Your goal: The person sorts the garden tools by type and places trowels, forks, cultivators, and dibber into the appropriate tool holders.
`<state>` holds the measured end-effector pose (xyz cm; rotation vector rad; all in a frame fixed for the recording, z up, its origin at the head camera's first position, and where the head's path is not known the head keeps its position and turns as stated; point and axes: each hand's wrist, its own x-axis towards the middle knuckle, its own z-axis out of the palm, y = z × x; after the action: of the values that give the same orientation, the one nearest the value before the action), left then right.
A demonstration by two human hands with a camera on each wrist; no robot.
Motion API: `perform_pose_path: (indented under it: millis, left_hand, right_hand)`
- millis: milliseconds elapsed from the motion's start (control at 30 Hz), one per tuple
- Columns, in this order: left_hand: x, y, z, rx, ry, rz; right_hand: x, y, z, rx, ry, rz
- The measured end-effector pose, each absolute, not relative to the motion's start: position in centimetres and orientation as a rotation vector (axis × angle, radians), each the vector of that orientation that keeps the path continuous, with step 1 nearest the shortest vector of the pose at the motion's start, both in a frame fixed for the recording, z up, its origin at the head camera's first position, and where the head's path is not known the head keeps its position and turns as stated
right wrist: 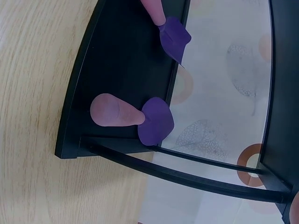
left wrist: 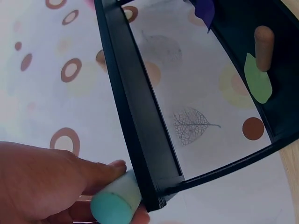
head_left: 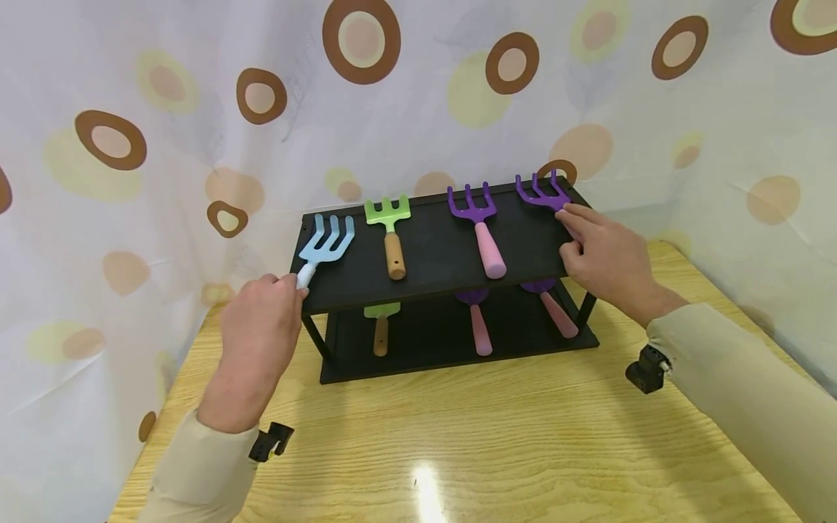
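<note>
My left hand [head_left: 258, 338] grips the handle of a light blue hand rake [head_left: 327, 248] at the left end of a black two-tier rack's [head_left: 434, 254] top shelf. In the left wrist view, thumb and fingers close round its pale handle [left wrist: 114, 203], teal end outward, beside the shelf edge. At the right end, my right hand [head_left: 608, 258] holds the handle of a purple hand rake [head_left: 544, 197], index finger along it and most of the handle hidden. Between them lie a green rake with a wooden handle [head_left: 394, 254] and a purple rake with a pink handle [head_left: 489, 250].
On the lower shelf lie a green trowel [head_left: 381, 334] and two purple trowels with pink handles, one in the middle [head_left: 480, 330] and one at right [head_left: 559, 316]. The rack stands on a wooden table [head_left: 458, 428], with a patterned cloth [head_left: 418, 131] behind.
</note>
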<state>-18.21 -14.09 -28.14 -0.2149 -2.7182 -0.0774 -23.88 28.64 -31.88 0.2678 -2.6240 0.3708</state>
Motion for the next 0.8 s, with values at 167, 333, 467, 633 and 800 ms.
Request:
perform_pose_path:
  millis: [167,333,467,633,800]
  left_hand:
    - [-18.9,-13.2,-27.8,-0.213,-2.740,-0.089]
    - [-19.9,-12.4,-27.5,-0.174,-2.773,-0.079]
    - [-20.7,-12.0,-27.2,-0.152,-2.788,-0.105]
    - [-21.7,-11.4,-26.9,-0.148,-2.770,-0.115]
    - [-22.6,-11.2,-26.9,-0.110,-2.765,-0.106]
  right_hand:
    - [-23.9,28.6,-31.8,0.264,-2.627,0.367]
    - [-23.8,28.6,-31.7,0.256,-2.646,0.368]
    - [-23.8,28.6,-31.6,0.254,-2.651,0.367]
    - [-23.7,28.6,-31.6,0.255,-2.650,0.366]
    - [-23.8,28.6,-31.6,0.257,-2.659,0.370]
